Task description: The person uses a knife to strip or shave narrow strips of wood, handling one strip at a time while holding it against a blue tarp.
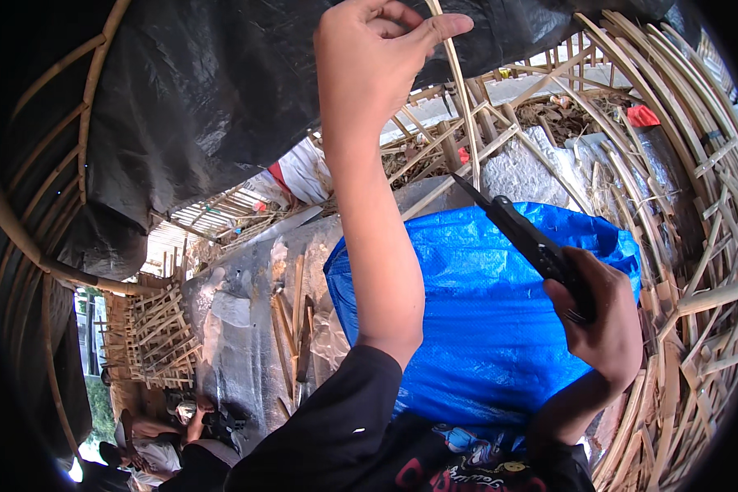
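My left hand (377, 45) is raised at the top edge, its thumb and fingers pinching a thin bamboo strip (453, 66). From there the strip hangs down, its lower end near the tip of a black utility knife (533, 242). My right hand (603, 320) wraps round the knife's handle, and the narrow dark blade points up and left. Whether blade and strip touch, I cannot tell. Beneath both hands a blue woven plastic sheet (484, 320) is spread over my lap.
Long bamboo strips (697, 123) and loose offcuts (672, 426) pile up on the right. Black plastic sheeting (205, 90) hangs across the upper left on a bamboo frame (90, 98). Sticks (285, 328) lie on the floor to the left. Another person (160, 447) sits at lower left near woven bamboo panels (162, 340).
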Action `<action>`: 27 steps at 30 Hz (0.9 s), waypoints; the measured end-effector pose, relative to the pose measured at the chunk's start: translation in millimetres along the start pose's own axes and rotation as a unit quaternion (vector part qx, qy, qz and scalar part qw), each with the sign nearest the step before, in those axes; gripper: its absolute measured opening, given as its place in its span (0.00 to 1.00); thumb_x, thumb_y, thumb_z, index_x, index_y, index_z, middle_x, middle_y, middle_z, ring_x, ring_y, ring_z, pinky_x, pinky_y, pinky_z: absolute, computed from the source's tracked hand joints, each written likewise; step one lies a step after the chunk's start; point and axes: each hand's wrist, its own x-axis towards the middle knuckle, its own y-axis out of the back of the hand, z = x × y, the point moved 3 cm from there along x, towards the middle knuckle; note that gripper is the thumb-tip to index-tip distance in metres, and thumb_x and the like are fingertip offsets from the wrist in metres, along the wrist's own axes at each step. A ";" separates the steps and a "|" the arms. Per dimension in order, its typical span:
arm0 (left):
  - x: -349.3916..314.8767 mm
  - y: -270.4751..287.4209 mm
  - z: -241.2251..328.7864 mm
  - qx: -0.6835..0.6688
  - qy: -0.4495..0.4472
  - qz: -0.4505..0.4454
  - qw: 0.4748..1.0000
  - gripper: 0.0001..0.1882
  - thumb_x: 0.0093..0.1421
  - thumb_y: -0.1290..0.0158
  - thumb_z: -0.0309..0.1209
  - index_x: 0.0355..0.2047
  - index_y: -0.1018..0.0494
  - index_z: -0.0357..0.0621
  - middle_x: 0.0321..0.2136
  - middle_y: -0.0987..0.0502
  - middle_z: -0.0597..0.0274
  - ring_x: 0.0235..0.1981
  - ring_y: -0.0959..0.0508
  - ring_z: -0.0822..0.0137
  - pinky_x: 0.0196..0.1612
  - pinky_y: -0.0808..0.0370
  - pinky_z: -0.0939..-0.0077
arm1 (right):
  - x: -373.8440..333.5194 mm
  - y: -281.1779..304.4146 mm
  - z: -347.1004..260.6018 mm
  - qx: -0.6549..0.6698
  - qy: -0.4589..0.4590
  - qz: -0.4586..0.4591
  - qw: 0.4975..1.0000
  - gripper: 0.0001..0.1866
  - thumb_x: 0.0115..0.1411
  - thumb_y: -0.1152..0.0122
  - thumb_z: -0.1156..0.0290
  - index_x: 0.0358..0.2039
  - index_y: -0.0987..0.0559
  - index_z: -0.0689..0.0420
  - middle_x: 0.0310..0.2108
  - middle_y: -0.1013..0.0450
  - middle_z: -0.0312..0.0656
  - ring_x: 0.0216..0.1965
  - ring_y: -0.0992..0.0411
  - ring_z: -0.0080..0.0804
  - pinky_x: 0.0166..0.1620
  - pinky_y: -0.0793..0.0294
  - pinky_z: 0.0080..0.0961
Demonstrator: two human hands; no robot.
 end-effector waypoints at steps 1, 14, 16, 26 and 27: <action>-0.4 -0.4 0.7 -0.005 -0.025 -0.003 1.000 0.22 0.53 0.31 0.27 0.46 0.23 0.30 0.24 0.21 0.65 0.25 0.22 0.79 0.22 0.32 0.86 | 2.2 -1.6 0.6 -0.005 0.000 0.001 1.000 0.18 0.54 0.32 0.73 0.42 0.24 0.68 0.28 0.25 0.52 0.26 0.27 0.54 0.31 0.30 0.39; -12.9 -6.1 28.9 -0.035 -0.090 -0.038 0.995 0.18 0.54 0.32 0.29 0.42 0.21 0.31 0.27 0.17 0.56 0.28 0.20 0.74 0.33 0.24 0.77 | 66.2 46.1 41.5 -0.500 0.423 -0.021 0.755 0.27 0.56 0.35 0.70 0.55 0.27 0.67 0.24 0.30 0.36 0.28 0.34 0.28 0.33 0.33 0.26; -11.5 -6.1 27.3 -0.017 -0.069 -0.046 0.996 0.17 0.56 0.34 0.31 0.42 0.21 0.31 0.27 0.17 0.55 0.28 0.19 0.74 0.33 0.24 0.75 | 74.2 52.6 37.2 -0.525 0.438 -0.034 0.729 0.28 0.52 0.37 0.76 0.56 0.27 0.66 0.24 0.30 0.36 0.28 0.34 0.27 0.32 0.33 0.25; -13.0 -4.4 27.0 0.053 -0.082 -0.022 0.995 0.26 0.69 0.49 0.47 0.34 0.23 0.29 0.22 0.23 0.42 0.25 0.20 0.60 0.32 0.28 0.65 | 91.6 83.7 14.0 -0.536 0.484 -0.019 0.691 0.30 0.51 0.35 0.75 0.57 0.26 0.64 0.24 0.34 0.34 0.25 0.36 0.26 0.29 0.34 0.25; -13.5 -2.7 30.3 0.048 -0.082 -0.021 0.995 0.26 0.69 0.49 0.47 0.34 0.23 0.29 0.22 0.23 0.42 0.25 0.20 0.60 0.32 0.28 0.65 | 92.2 87.6 11.5 -0.540 0.487 -0.015 0.686 0.31 0.51 0.35 0.75 0.57 0.26 0.63 0.24 0.34 0.34 0.25 0.37 0.26 0.29 0.34 0.25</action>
